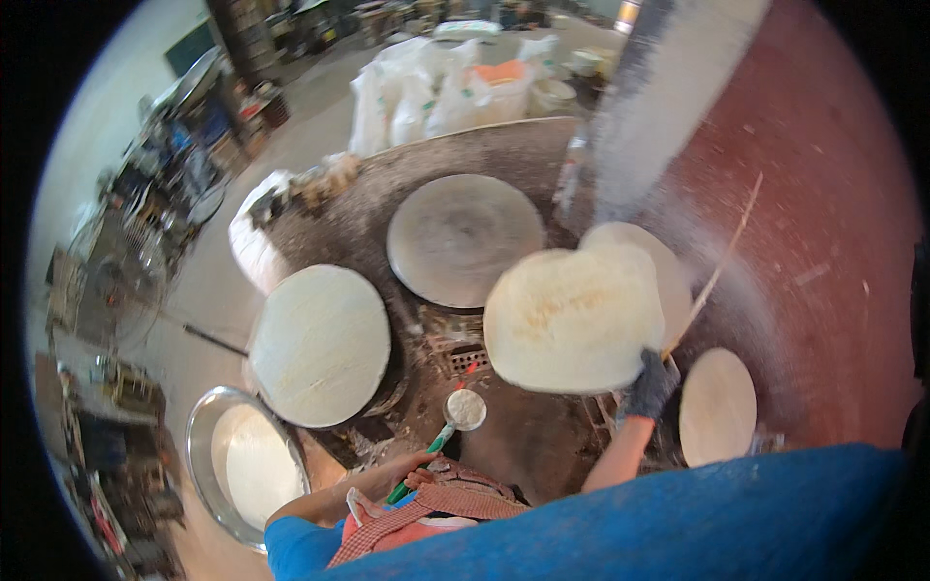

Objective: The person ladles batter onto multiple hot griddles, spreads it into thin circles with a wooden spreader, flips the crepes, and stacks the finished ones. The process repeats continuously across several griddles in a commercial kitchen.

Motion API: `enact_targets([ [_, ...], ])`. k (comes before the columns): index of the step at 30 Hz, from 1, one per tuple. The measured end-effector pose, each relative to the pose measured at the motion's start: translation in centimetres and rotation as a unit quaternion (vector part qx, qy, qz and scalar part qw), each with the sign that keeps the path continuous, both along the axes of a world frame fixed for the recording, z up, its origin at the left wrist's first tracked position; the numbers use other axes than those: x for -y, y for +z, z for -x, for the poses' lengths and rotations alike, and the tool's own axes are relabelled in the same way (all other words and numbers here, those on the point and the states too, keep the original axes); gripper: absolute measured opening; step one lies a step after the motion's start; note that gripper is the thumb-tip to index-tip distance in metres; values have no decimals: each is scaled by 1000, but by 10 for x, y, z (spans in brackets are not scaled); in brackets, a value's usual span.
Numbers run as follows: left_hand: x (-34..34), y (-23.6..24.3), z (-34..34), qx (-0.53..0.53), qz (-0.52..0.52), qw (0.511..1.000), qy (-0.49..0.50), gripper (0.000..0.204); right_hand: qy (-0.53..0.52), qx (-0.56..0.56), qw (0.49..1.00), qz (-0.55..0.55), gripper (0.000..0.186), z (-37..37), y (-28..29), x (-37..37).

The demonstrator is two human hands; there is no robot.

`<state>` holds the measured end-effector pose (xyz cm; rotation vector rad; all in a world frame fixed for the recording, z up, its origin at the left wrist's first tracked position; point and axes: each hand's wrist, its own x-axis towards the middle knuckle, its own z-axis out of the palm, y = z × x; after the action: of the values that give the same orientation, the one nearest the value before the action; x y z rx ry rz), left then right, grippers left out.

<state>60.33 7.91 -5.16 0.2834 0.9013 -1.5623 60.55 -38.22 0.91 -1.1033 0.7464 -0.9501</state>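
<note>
In the lower middle, my left hand [412,465] is closed round the green handle of a ladle [467,410], whose round bowl holds pale batter. My right hand [649,385], in a dark grey glove, is closed at the near right edge of a large pale flatbread [581,324]. From this glove a long thin wooden stick [722,266] slants up to the right; the fingers' exact grip is partly hidden. The flatbread has a browned patch and overlaps a pale round surface [644,247] behind it.
A grey round griddle [465,242] lies in the middle. Left of it, another griddle bears a pale layer [320,346]. A metal basin [199,455] of batter stands lower left. A tan disc [717,407] is at right; white sacks [417,102] and a pillar [668,87] stand behind.
</note>
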Motion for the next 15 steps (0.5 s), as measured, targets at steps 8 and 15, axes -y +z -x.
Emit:
enact_targets([
  [8, 118, -9, 90, 62, 48, 978, -193, 23, -258, -408, 871, 88, 17, 545, 90, 71],
  [15, 244, -29, 208, -63, 134, 941, -305, 35, -275, -739, 512, 341, 25, 892, 271, 104],
])
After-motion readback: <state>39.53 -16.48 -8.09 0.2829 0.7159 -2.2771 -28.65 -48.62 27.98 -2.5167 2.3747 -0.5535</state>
